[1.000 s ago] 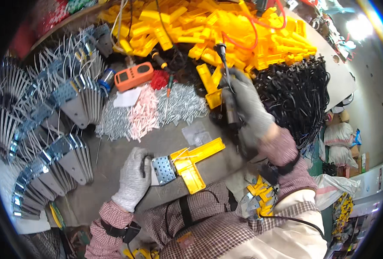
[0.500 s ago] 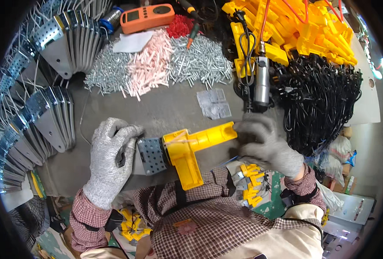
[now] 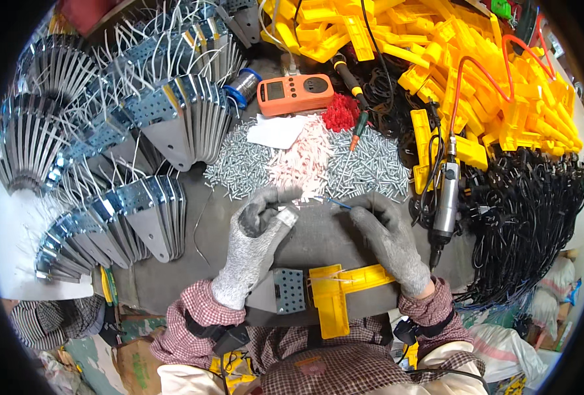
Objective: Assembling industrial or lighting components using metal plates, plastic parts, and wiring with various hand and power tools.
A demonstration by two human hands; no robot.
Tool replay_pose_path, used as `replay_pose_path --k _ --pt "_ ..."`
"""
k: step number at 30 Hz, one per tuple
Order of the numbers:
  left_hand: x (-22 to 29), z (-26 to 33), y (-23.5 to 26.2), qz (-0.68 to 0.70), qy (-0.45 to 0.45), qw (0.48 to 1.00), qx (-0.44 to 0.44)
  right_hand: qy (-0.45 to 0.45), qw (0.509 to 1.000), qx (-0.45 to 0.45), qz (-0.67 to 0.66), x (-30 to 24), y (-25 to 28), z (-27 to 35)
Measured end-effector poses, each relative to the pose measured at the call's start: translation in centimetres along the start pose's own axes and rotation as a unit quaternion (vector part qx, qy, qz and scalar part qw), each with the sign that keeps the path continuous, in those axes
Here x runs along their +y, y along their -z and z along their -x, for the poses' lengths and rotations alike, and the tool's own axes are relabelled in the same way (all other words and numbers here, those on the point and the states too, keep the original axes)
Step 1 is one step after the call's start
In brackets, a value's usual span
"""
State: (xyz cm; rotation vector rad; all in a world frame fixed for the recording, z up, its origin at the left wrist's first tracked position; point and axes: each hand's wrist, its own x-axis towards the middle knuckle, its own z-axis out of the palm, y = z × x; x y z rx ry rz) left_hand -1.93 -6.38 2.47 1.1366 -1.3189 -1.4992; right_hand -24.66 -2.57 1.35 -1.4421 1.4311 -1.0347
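My left hand [image 3: 256, 240], in a grey knit glove, is at the near edge of a pile of pale pink tubes [image 3: 298, 161]. Its fingers are curled, with a gap between thumb and forefinger. My gloved right hand [image 3: 391, 240] pinches a thin blue wire-like piece [image 3: 335, 202] that points toward the left hand; its far end is too small to make out. Below both hands, at the table's near edge, lies a yellow T-shaped plastic housing [image 3: 331, 303] with a perforated metal bracket [image 3: 289, 291] at its left.
Silver screws [image 3: 368, 168] flank the tubes, with an orange meter [image 3: 295, 93] behind. Rows of metal brackets [image 3: 150, 224] fill the left side. A powered screwdriver [image 3: 446, 204], yellow housings [image 3: 483, 99] and bundled black cords [image 3: 522, 224] stand at right.
Both hands have left the yellow housing and moved toward the tubes and screws. The right hand now holds the thin blue piece. The view has shifted, showing more of the table's back.
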Motion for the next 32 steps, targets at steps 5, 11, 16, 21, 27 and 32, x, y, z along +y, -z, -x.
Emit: replay_pose_path --k 5,11,16,21,27,32 --pt "-0.9 -0.1 0.2 0.149 0.096 0.984 -0.029 0.028 0.998 -0.011 0.056 -0.3 -0.1 0.6" --pt "-1.0 0.2 0.6 0.135 0.118 0.982 -0.053 0.099 0.993 -0.02 0.067 0.0 0.0 0.6" --pt "-1.3 0.3 0.5 0.156 0.103 0.981 -0.046 0.076 0.989 -0.033 0.124 -0.5 -0.1 0.6" --pt "-1.1 0.1 0.7 -0.034 -0.019 0.998 -0.054 0.031 0.993 -0.051 0.103 -0.7 -0.2 0.5" --pt "-1.5 0.5 -0.4 -0.2 -0.142 0.959 -0.141 0.07 0.987 -0.082 0.115 0.5 0.1 0.6" --pt "-3.1 0.9 -1.6 -0.121 -0.193 0.961 -0.157 -0.011 0.994 -0.11 0.022 -0.3 -1.4 0.8"
